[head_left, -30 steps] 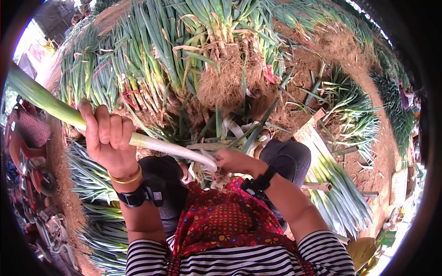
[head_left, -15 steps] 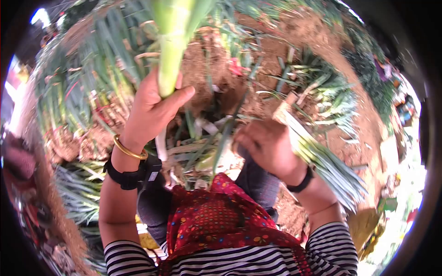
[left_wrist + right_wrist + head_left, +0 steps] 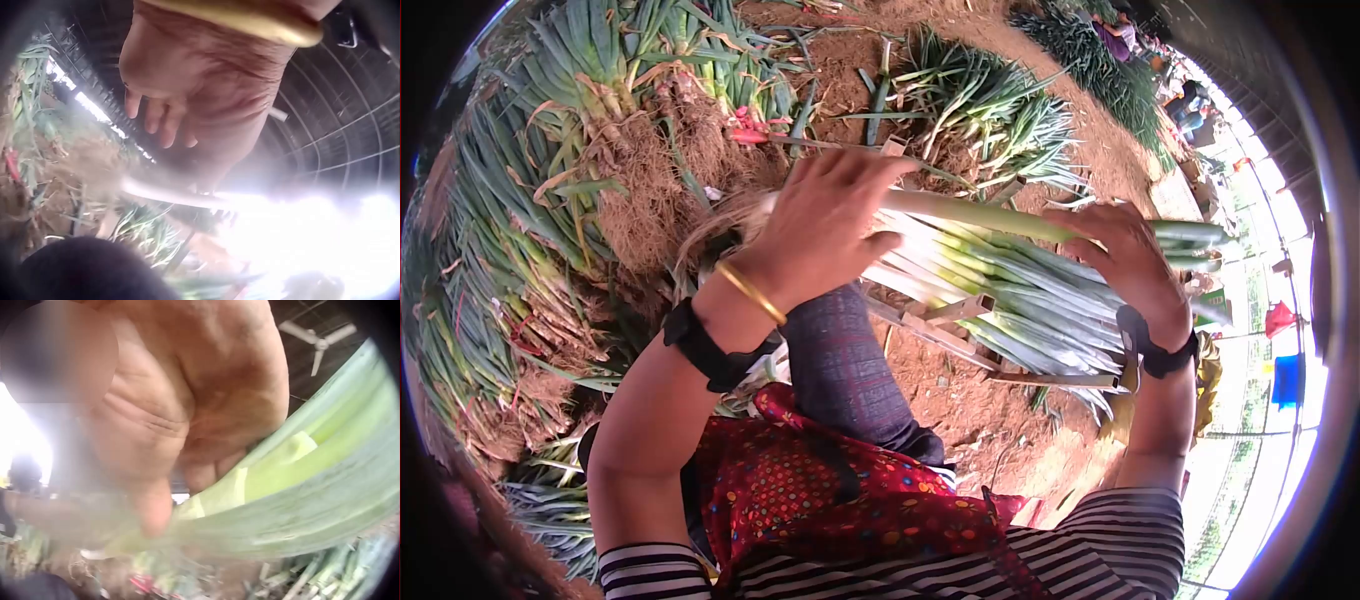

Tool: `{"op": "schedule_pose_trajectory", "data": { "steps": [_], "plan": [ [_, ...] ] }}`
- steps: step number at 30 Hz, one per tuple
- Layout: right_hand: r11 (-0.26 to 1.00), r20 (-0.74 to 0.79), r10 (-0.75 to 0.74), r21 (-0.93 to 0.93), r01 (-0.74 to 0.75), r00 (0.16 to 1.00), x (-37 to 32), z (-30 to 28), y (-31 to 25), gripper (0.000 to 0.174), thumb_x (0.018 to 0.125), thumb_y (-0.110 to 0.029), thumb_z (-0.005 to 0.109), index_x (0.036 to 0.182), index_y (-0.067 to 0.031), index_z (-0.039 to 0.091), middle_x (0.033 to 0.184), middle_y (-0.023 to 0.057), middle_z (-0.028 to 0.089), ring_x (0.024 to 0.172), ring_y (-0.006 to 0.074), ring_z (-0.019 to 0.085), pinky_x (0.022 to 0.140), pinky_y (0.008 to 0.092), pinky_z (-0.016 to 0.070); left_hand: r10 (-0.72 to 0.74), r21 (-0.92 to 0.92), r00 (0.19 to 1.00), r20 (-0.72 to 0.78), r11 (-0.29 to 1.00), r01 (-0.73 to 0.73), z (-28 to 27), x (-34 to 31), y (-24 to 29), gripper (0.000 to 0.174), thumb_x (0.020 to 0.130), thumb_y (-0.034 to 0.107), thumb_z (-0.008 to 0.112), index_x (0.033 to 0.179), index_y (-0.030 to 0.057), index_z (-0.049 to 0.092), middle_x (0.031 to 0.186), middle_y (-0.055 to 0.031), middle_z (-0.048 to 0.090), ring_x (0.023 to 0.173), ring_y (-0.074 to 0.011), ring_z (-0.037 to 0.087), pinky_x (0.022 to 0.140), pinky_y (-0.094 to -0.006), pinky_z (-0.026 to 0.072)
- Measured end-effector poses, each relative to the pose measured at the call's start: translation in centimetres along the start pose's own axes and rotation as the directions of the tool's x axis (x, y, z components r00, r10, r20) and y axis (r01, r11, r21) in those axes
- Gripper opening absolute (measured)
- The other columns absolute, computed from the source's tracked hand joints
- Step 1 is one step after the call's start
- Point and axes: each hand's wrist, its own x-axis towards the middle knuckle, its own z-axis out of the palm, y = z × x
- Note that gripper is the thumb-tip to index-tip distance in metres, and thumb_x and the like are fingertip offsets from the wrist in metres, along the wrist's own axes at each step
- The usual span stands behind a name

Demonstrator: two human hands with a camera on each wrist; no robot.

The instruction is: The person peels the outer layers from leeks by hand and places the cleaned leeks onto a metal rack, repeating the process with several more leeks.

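A long green onion (image 3: 970,210) stretches across the head view, pale stem to the left and green leaves to the right. My right hand (image 3: 1125,255) grips it near the leaves; in the right wrist view its thumb and fingers are around the green part (image 3: 275,500). Above the white end is my left hand (image 3: 825,215), fingers extended and spread from the thumb. The left wrist view has the white stem (image 3: 169,195) passing below that hand's palm. Under the held onion, a bundle of trimmed green onions (image 3: 1040,300) lies on a wooden rack (image 3: 945,340).
Untrimmed green onions with shaggy roots (image 3: 640,190) are heaped at the left. A smaller pile (image 3: 990,110) lies on the soil beyond the rack. My knee (image 3: 845,360) is close to the rack's near side. A red ribbon (image 3: 750,130) shows among the roots.
Both hands and the green onion have swung right, over the rack. The onion went from upright in my left hand to lying across, now in my right hand; the left hand has loosened.
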Motion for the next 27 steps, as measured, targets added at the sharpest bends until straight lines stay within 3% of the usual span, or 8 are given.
{"op": "schedule_pose_trajectory", "data": {
  "steps": [2, 6, 9, 14, 17, 19, 25, 27],
  "plan": [
    [0.982, 0.02, 0.173, 0.072, -0.174, 0.985, -3.6, 4.1, 4.5, 0.033, 0.079, -0.018, 0.065, 0.112, -0.0159, 0.063, 0.096, 0.0083, 0.064, 0.087, 0.0234, 0.059, 0.083, 0.0356, 0.0431, -0.034, 0.056, 0.998, 0.05, 0.998, 0.032, 1.5, -2.0, -1.6, 0.056, 0.077, 0.027, 0.066, 0.126, 0.0121, 0.044, 0.119, -0.0113, 0.049, 0.112, -0.0307, 0.044, 0.099, -0.0427, 0.0318],
    [0.688, 0.402, 0.433, 0.432, -0.583, 0.807, -9.0, 16.6, 10.6, 0.033, 0.082, -0.017, 0.064, 0.115, -0.0176, 0.062, 0.107, 0.009, 0.065, 0.099, 0.0259, 0.059, 0.093, 0.0381, 0.0391, -0.096, 0.153, 0.983, 0.159, 0.986, 0.071, 6.2, -8.1, -3.9, 0.047, 0.083, 0.029, 0.061, 0.124, 0.0109, 0.047, 0.117, -0.0093, 0.05, 0.112, -0.0293, 0.044, 0.099, -0.0409, 0.031],
    [0.665, 0.573, 0.44, 0.31, -0.68, 0.692, -8.7, 21.5, 9.0, 0.034, 0.081, -0.019, 0.066, 0.115, -0.0226, 0.062, 0.109, 0.0097, 0.064, 0.101, 0.0263, 0.06, 0.093, 0.0377, 0.0411, -0.187, 0.08, 0.96, 0.209, 0.982, 0.174, 6.4, -9.1, -3.9, 0.041, 0.086, 0.028, 0.057, 0.121, 0.0104, 0.05, 0.116, -0.0083, 0.05, 0.112, -0.0289, 0.044, 0.099, -0.0408, 0.0308],
    [0.713, 0.512, 0.36, 0.388, -0.584, 0.78, -8.6, 32.9, 8.5, 0.029, 0.088, -0.024, 0.057, 0.116, -0.0191, 0.061, 0.115, 0.0086, 0.062, 0.102, 0.0231, 0.06, 0.088, 0.0326, 0.0444, -0.24, 0.03, 0.935, 0.261, 0.97, 0.241, 6.0, -8.9, -3.8, 0.037, 0.087, 0.028, 0.055, 0.119, 0.0099, 0.05, 0.115, -0.0088, 0.05, 0.11, -0.0295, 0.046, 0.098, -0.0407, 0.0318],
    [0.708, 0.5, 0.417, 0.346, -0.616, 0.759, -7.7, 34.0, 7.3, 0.028, 0.09, -0.022, 0.053, 0.116, -0.0158, 0.061, 0.115, 0.0074, 0.062, 0.103, 0.0252, 0.059, 0.086, 0.033, 0.0447, -0.254, 0.042, 0.929, 0.269, 0.967, 0.252, 6.0, -8.9, -3.8, 0.036, 0.088, 0.028, 0.054, 0.119, 0.0101, 0.05, 0.114, -0.0087, 0.05, 0.109, -0.0301, 0.046, 0.097, -0.0409, 0.0326],
    [0.673, 0.594, 0.394, 0.333, -0.66, 0.701, -8.0, 34.9, 7.0, 0.028, 0.089, -0.025, 0.052, 0.115, -0.0211, 0.061, 0.107, 0.0132, 0.063, 0.102, 0.0326, 0.057, 0.087, 0.0417, 0.0432, -0.252, 0.047, 0.935, 0.249, 0.968, 0.248, 6.1, -8.9, -3.7, 0.036, 0.088, 0.029, 0.054, 0.119, 0.0108, 0.05, 0.115, -0.0083, 0.05, 0.109, -0.03, 0.046, 0.096, -0.041, 0.0333],
    [0.711, 0.425, 0.41, 0.405, -0.575, 0.807, -9.8, 37.8, 6.5, 0.03, 0.088, -0.018, 0.05, 0.114, -0.0249, 0.061, 0.108, 0.0105, 0.061, 0.1, 0.0303, 0.057, 0.084, 0.0395, 0.0452, -0.285, -0.008, 0.939, 0.194, 0.956, 0.292, 6.4, -9.5, -4.1, 0.038, 0.084, 0.028, 0.059, 0.118, 0.0123, 0.053, 0.119, -0.0076, 0.052, 0.111, -0.0285, 0.047, 0.095, -0.0423, 0.033],
    [0.35, 0.22, 0.346, 0.872, -0.343, 0.912, -12.7, 43.6, 9.3, 0.031, 0.084, -0.018, 0.055, 0.111, -0.0025, 0.06, 0.106, 0.0078, 0.06, 0.099, 0.0214, 0.055, 0.088, 0.0353, 0.0415, -0.288, -0.022, 0.948, 0.14, 0.956, 0.293, 5.9, -10.4, -4.2, 0.045, 0.083, 0.032, 0.061, 0.122, 0.0123, 0.051, 0.122, -0.0095, 0.05, 0.114, -0.0289, 0.045, 0.097, -0.0427, 0.0315]
  ]
}}
